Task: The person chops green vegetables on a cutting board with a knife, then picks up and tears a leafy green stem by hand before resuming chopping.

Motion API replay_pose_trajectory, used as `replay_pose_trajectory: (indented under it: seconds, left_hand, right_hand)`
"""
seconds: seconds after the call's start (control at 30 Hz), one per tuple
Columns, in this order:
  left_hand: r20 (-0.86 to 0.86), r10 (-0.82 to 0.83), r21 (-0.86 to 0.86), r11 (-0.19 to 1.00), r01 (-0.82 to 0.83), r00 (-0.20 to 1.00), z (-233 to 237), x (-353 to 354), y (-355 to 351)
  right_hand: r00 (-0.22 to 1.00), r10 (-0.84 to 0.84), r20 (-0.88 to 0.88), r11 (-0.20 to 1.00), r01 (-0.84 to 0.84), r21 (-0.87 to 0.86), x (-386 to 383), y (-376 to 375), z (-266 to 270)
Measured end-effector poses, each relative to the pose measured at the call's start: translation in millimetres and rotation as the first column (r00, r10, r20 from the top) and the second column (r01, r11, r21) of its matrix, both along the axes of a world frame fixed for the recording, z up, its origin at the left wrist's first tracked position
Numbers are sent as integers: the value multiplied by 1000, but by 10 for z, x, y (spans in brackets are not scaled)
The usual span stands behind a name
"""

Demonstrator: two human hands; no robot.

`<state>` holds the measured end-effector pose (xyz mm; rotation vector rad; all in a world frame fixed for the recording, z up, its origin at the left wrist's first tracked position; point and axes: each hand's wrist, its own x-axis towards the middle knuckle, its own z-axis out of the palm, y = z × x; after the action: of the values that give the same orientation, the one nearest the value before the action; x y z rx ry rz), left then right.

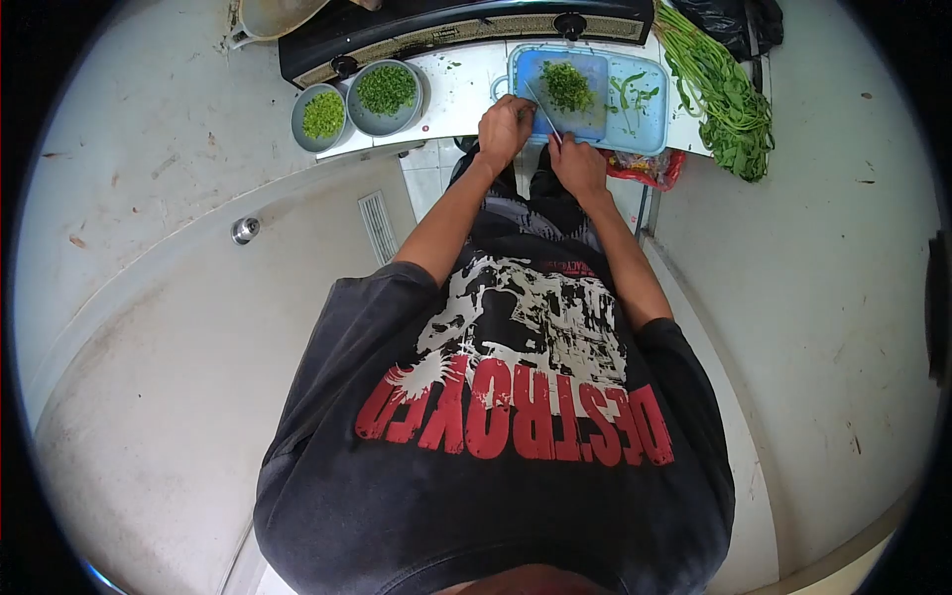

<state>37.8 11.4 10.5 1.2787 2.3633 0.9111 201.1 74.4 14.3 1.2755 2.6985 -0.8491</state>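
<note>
At tray's [645,131] near edge, R hand [579,167] w/ knife [542,109]

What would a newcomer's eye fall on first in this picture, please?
Probably the dark shirt with its bold red lettering, filling the lower middle. Next, the right hand holding a knife at the blue board beside chopped greens, and two bowls of more greens at upper left.

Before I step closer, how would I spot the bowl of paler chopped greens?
Find the black stove along the top. Below its left end, on the white counter, a larger grey bowl holds dark greens. Yours is the smaller bowl to its left, with distinctly paler greens.
</note>
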Motion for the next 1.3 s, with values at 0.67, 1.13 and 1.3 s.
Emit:
replay_pose_trajectory:
  seconds: [0.67, 1.13, 1.3]
  left_hand:
    - [62, 97, -20, 995, -96, 993, -27, 18, 56]
    - [204, 183, -74, 982, -172, 962, -4, -9, 88]
    - [210, 184, -51, 983, -177, 960, -40, -8, 80]
  right_hand:
    - [1000, -9, -8, 999, 10, 43, 8, -139, -45]
    - [999, 11, -30, 1000, -12, -24, 142, -106, 59]
    - [999, 18, -35, 1000, -18, 11, 119, -130, 24]
